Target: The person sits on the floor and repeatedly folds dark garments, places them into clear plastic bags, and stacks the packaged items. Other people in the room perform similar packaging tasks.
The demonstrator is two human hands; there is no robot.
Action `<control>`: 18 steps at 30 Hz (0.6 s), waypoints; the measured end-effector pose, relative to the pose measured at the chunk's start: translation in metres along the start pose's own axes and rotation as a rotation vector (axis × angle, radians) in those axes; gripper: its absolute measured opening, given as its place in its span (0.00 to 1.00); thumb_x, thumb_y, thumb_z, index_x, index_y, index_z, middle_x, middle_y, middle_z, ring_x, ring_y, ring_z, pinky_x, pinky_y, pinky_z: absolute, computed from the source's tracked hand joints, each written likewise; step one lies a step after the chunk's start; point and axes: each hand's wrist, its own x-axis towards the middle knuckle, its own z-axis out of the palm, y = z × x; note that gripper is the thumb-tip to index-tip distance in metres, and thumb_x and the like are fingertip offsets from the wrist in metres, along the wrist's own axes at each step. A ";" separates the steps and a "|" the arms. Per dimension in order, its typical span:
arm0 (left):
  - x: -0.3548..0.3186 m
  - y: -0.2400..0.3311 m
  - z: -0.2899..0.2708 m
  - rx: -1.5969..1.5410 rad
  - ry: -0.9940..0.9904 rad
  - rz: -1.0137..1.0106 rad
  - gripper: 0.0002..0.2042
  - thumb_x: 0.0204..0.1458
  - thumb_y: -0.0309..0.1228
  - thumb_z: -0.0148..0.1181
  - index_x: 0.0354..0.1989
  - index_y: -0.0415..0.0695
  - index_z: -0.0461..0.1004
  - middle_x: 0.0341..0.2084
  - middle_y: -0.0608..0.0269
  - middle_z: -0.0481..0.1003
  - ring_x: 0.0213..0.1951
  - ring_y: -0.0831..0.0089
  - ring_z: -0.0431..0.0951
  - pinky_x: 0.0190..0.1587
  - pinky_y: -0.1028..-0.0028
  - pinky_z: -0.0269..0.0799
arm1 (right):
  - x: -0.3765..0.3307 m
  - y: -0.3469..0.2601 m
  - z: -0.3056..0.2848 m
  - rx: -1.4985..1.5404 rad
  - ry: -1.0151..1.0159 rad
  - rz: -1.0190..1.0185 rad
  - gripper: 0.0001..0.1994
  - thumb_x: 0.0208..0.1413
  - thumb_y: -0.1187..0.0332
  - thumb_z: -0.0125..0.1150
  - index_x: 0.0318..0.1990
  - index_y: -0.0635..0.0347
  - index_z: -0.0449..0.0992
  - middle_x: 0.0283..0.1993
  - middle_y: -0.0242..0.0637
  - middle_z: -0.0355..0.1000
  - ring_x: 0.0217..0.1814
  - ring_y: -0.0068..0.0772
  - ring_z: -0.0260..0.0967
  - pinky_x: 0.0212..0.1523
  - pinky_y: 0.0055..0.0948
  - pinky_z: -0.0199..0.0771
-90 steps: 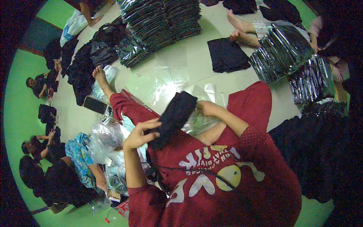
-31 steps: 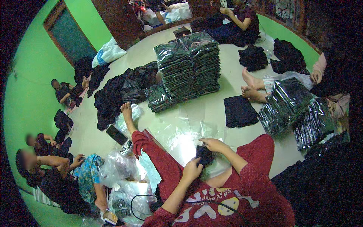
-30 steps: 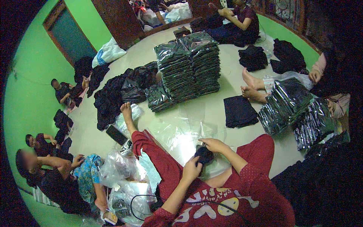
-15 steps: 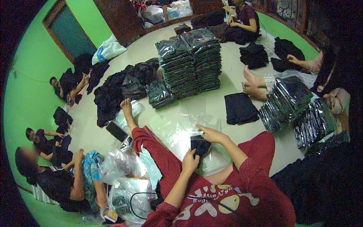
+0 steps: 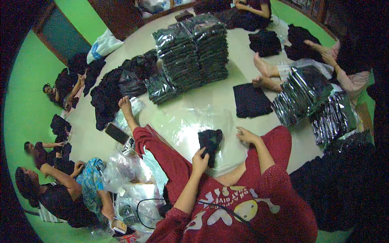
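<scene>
Between my legs, my left hand (image 5: 200,160) grips the lower edge of a folded black garment (image 5: 209,139), fingers closed on it. The garment stands tilted over the floor, in front of thin clear plastic (image 5: 178,123) spread on the tiles. Whether any plastic wraps it I cannot make out. To its right, my right hand (image 5: 249,136) hovers by my right knee with its index finger stretched out. That hand is apart from the garment, and nothing shows in its fingers.
Tall stacks of bagged black garments (image 5: 190,52) stand ahead. Another folded black garment (image 5: 252,100) and more bagged piles (image 5: 302,95) lie to the right. Clear plastic bags (image 5: 125,172) and a phone (image 5: 117,133) are at left. Several people sit around the room.
My right hand has moved right, away from the garment and plastic. The garment, still in my left hand, now shows more fully. The whole view has shifted slightly.
</scene>
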 end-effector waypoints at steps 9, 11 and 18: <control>-0.002 0.011 0.000 -0.090 0.049 -0.064 0.18 0.43 0.29 0.54 0.44 0.36 0.69 0.40 0.47 0.70 0.43 0.60 0.71 0.47 0.72 0.63 | 0.000 -0.023 0.022 0.119 -0.217 0.177 0.30 0.51 0.70 0.48 0.61 0.57 0.44 0.37 0.39 0.70 0.21 0.22 0.65 0.20 0.23 0.67; -0.002 0.010 0.002 -0.106 0.048 -0.054 0.18 0.43 0.28 0.54 0.44 0.36 0.69 0.40 0.47 0.70 0.43 0.61 0.71 0.47 0.72 0.63 | -0.004 -0.028 0.027 0.115 -0.268 0.232 0.31 0.51 0.70 0.48 0.61 0.58 0.42 0.36 0.37 0.70 0.19 0.22 0.64 0.17 0.23 0.66; 0.001 -0.002 0.007 -0.165 0.026 -0.072 0.18 0.45 0.27 0.54 0.45 0.33 0.68 0.39 0.56 0.72 0.41 0.72 0.70 0.45 0.77 0.63 | -0.004 -0.047 0.038 0.185 -0.367 0.193 0.31 0.52 0.68 0.49 0.62 0.58 0.42 0.31 0.32 0.72 0.14 0.17 0.59 0.13 0.18 0.61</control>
